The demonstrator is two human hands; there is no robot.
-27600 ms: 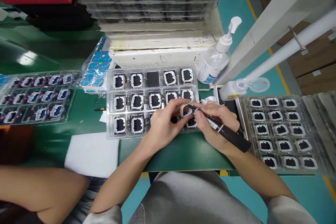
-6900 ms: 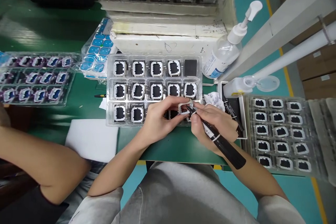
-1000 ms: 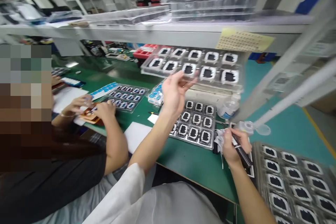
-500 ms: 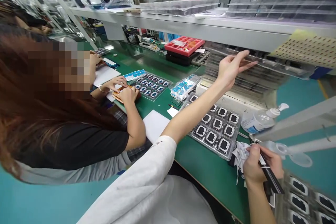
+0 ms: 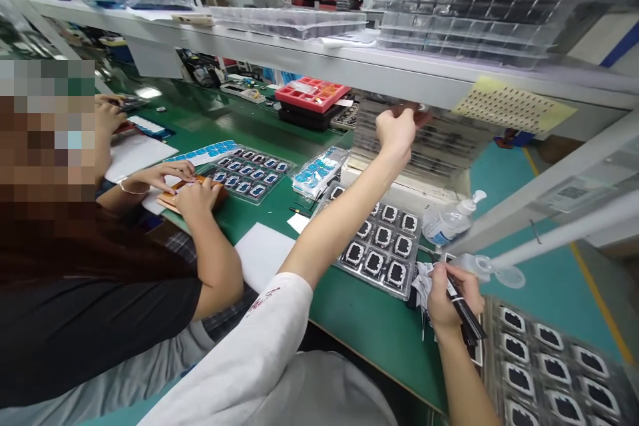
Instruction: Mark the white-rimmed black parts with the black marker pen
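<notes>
My left hand (image 5: 398, 133) reaches forward under the shelf, at the top of a stack of clear plastic trays (image 5: 419, 143). Its fingers are curled and partly hidden, so what they grip, if anything, does not show. On the right, my right hand (image 5: 452, 299) is closed around a black marker pen (image 5: 466, 316) with a white band. Crumpled white tissue (image 5: 423, 283) lies beside that hand. Between my hands, a clear tray (image 5: 407, 293) holds black parts with white frames in rows. A similar filled tray (image 5: 492, 346) lies at the lower right.
A pump bottle (image 5: 446, 223) stands beside the white box (image 5: 404, 185) under the stack. The metal shelf (image 5: 299, 46) crosses above, with a yellow dotted sheet (image 5: 514, 105) hanging from its edge. To the left, a co-worker's hands (image 5: 192, 193) hold an orange-brown block. A red compartment tray (image 5: 312, 94) sits farther back.
The view has swung right. My left hand's spread fingers have curled in at the stack, and the top tray no longer juts out to the right. My right hand keeps the marker pen.
</notes>
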